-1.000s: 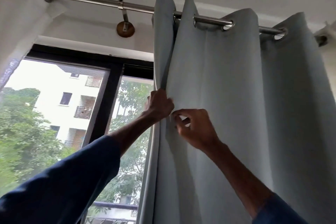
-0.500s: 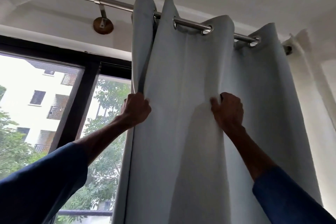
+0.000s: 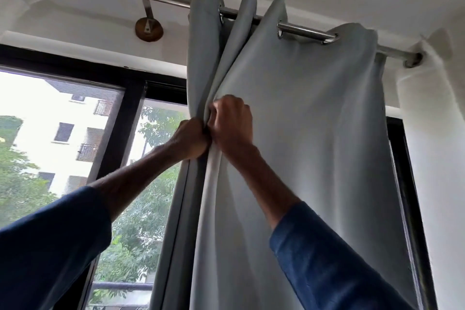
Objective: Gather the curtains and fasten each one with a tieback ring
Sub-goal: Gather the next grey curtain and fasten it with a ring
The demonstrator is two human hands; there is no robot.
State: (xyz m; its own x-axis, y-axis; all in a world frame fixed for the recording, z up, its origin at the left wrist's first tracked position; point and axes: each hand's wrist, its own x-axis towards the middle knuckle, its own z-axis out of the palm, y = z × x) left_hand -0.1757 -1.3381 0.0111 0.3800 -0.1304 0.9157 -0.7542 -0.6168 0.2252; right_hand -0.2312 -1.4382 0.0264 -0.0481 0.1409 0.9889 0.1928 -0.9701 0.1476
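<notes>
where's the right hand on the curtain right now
In the head view, the right hand is at centre frame, clenched on a fold of the pale grey eyelet curtain, pressed against the left hand and well below the steel curtain rod.

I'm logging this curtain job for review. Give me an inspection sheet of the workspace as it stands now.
Surface: nothing seen; work is at the window.
Job's things: grey curtain hangs by eyelets on the metal rod, partly bunched toward its left edge. No tieback ring seen.
Clutter: nothing seen.
Hands: left hand and right hand touch, both gripping curtain folds.
Cables: nothing seen.
Surroundings: rod bracket, white wall, trees and a building outside.
</notes>
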